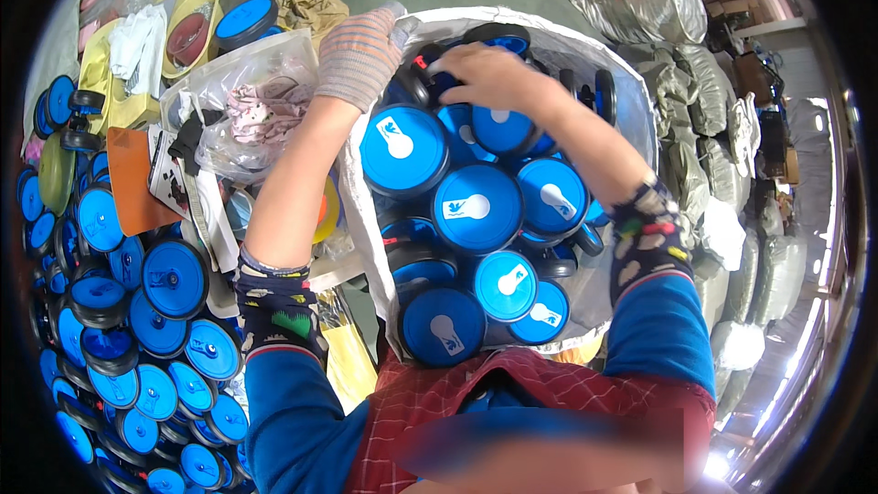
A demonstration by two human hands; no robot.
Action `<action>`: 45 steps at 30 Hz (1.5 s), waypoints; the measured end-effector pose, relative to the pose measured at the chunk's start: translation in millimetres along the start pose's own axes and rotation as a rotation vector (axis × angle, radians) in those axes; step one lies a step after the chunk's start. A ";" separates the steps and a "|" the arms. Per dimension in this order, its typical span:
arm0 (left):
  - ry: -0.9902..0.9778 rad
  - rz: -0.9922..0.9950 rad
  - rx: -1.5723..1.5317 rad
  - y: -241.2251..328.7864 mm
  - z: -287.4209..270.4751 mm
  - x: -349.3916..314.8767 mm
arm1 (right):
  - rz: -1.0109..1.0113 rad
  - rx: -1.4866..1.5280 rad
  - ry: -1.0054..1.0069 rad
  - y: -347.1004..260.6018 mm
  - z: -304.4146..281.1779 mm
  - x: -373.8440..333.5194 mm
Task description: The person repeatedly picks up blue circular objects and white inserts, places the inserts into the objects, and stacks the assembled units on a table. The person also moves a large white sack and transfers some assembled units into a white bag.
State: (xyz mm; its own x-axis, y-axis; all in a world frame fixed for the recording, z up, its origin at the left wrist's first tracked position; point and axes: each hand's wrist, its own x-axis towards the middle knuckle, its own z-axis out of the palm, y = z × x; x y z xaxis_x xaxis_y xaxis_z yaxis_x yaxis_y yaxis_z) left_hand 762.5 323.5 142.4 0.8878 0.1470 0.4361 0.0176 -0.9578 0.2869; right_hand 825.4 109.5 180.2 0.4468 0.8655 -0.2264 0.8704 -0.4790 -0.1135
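Observation:
A large white sack [364,210] stands open in front of me, filled with blue wheels [477,209] that have black tyres and pale stickers. My left hand [359,57], in a grey and orange striped glove, is closed around the sack's far left rim. Bare and slightly blurred, my right hand [494,79] reaches over the wheels near the far side of the opening. Its fingers and thumb are apart, close to a dark wheel [413,82] with a red bit on it. Whether the fingertips touch it, I cannot tell.
A big heap of similar blue wheels [174,279] lies to the left. Near it are an orange board [139,181], a clear plastic bag [206,101] with pink cloth, and a yellow chair-like piece [197,2]. Silvery stuffed sacks [640,7] line the right side.

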 end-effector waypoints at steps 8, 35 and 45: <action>-0.099 -0.048 -0.243 28.4 -21.9 3.3 | 0.651 0.451 0.094 105.7 16.0 -89.8; 0.126 -0.015 -0.278 34.0 -7.7 19.5 | 0.481 0.412 0.849 117.6 85.2 -135.6; -0.067 -0.031 -0.137 29.0 -28.0 -0.6 | 0.358 -0.096 0.558 111.2 83.1 -153.8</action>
State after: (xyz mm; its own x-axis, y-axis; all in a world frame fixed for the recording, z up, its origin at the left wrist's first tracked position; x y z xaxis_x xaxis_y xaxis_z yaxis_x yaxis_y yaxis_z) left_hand 749.6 302.5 174.3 0.9164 0.1550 0.3690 -0.0133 -0.9097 0.4151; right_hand 836.3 -89.0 122.0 0.7287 0.6140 0.3033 0.6517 -0.7578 -0.0316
